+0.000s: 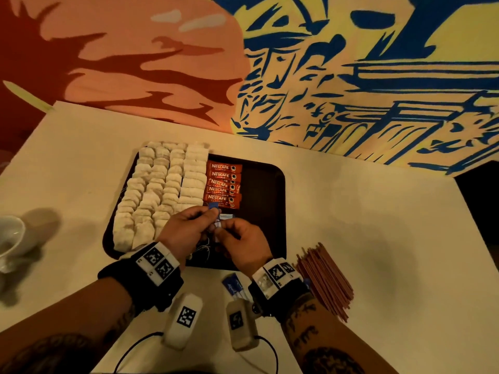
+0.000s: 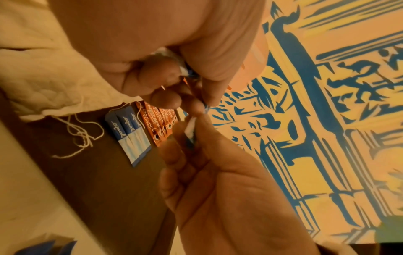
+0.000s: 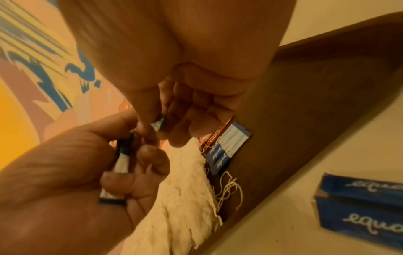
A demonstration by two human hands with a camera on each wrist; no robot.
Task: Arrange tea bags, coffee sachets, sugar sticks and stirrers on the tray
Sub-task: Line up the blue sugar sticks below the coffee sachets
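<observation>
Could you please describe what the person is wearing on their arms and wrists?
Both forearms are bare and tattooed. The left hand and right hand are ungloved. Each wrist carries a black strap with a white block bearing black square marker patterns.

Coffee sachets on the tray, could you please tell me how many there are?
5: the coffee sachets lie in one overlapping column on the tray, just right of the tea bags; others may be hidden underneath.
</observation>
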